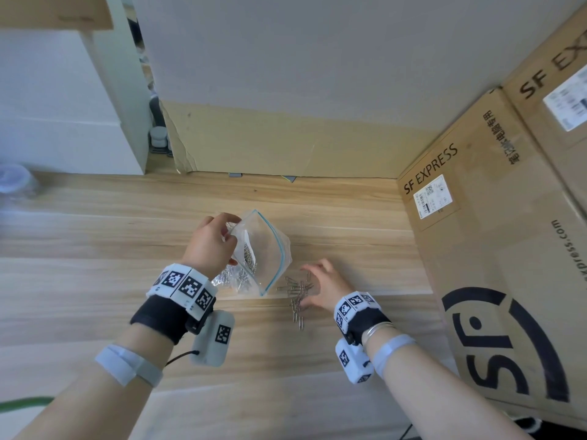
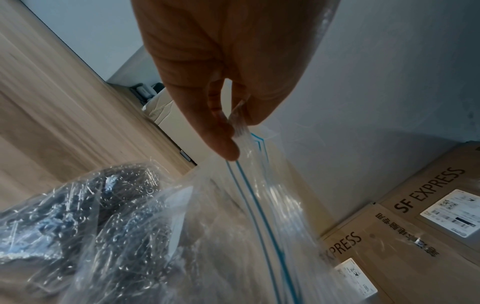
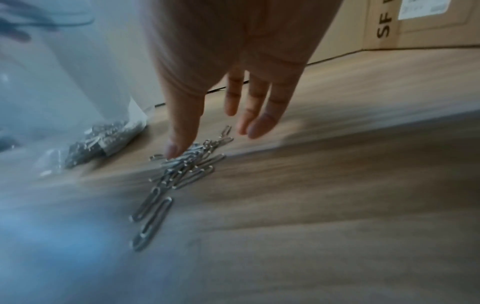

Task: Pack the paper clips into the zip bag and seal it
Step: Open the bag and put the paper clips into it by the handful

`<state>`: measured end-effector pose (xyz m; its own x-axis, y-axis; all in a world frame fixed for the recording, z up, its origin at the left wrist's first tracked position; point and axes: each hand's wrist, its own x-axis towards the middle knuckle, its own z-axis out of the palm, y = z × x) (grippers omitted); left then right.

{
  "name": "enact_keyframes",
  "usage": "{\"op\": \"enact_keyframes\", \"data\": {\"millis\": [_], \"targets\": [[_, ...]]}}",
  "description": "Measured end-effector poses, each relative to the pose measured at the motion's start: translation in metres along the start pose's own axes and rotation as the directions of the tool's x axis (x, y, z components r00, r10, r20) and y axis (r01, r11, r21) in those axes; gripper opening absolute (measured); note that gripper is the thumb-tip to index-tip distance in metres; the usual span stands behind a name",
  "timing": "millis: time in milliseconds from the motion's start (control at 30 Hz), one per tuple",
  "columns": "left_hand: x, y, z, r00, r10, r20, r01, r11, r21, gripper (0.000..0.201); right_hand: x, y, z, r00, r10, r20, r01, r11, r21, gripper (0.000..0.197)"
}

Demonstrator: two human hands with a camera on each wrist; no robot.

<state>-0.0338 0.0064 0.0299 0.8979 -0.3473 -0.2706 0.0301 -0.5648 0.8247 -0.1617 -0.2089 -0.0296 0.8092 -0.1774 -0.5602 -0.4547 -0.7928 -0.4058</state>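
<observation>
Head view shows the relation your next move turns on: the loose heap of silver wire paper clips (image 1: 297,295) lies on the pale wood-grain table (image 1: 95,236) just at 4 o'clock of the clear plastic zip bag with the blue seal line (image 1: 270,249), and your right hand (image 1: 324,285) is the nearer one, its spread, relaxed fingers over the heap and holding nothing, thumb tip touching the clips. The heap's long axis runs from 12 to 6 o'clock. Your left hand (image 1: 211,242) pinches the bag's top lip at 10 o'clock of the heap, keeping the mouth up; the bag's bottom, already heavy with clips, rests on the table. I judge a short carry toward 10 o'clock reaches the mouth. Large brown cardboard shipping boxes (image 1: 495,249) stand at 3 o'clock, a grey and tan board (image 1: 286,90) at 12.
</observation>
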Motion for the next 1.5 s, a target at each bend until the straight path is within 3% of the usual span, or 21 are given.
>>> {"op": "enact_keyframes", "data": {"millis": [67,133,433,600,967,1100,1233,1333,1500], "targets": [[0.0,0.0,0.001,1.0,0.001,-0.003,-0.001,1.0,-0.007,0.033,-0.001,-0.002,0.004,0.998,-0.018,0.062,0.022,0.997,-0.072,0.088],[-0.001,0.001,0.0,1.0,0.001,-0.004,-0.001,1.0,-0.008,0.033,-0.001,-0.001,0.017,0.995,-0.059,0.081,0.072,0.982,-0.175,0.088],[-0.001,-0.002,-0.002,1.0,-0.012,-0.013,0.012,1.0,0.004,0.033,0.004,0.003,0.027,0.977,-0.198,0.085,0.208,0.968,-0.14,0.028],[-0.002,-0.002,-0.002,1.0,-0.007,-0.013,0.007,1.0,0.009,0.033,0.009,0.0,0.024,0.966,-0.236,0.103,0.252,0.949,-0.192,0.023],[-0.004,-0.003,-0.006,1.0,-0.003,-0.018,0.003,1.0,0.007,0.033,-0.006,-0.008,0.002,0.955,-0.285,-0.088,0.281,0.958,-0.054,0.012],[-0.005,-0.002,-0.004,1.0,0.002,-0.016,-0.002,1.0,0.015,0.033,-0.021,-0.031,-0.036,0.905,-0.377,-0.196,0.382,0.924,-0.014,0.01],[-0.007,0.001,-0.003,1.0,0.005,-0.013,-0.005,1.0,0.012,0.033,-0.03,-0.064,-0.064,0.821,-0.463,-0.335,0.498,0.867,0.022,0.007],[-0.007,0.003,-0.002,1.0,0.008,-0.011,-0.008,1.0,0.016,0.033,-0.023,-0.09,-0.063,0.788,-0.542,-0.291,0.555,0.831,-0.042,0.009],[-0.009,0.004,-0.002,1.0,0.007,-0.009,-0.007,1.0,0.006,0.033,-0.005,-0.112,-0.041,0.841,-0.519,-0.156,0.511,0.855,-0.091,0.013]]}}
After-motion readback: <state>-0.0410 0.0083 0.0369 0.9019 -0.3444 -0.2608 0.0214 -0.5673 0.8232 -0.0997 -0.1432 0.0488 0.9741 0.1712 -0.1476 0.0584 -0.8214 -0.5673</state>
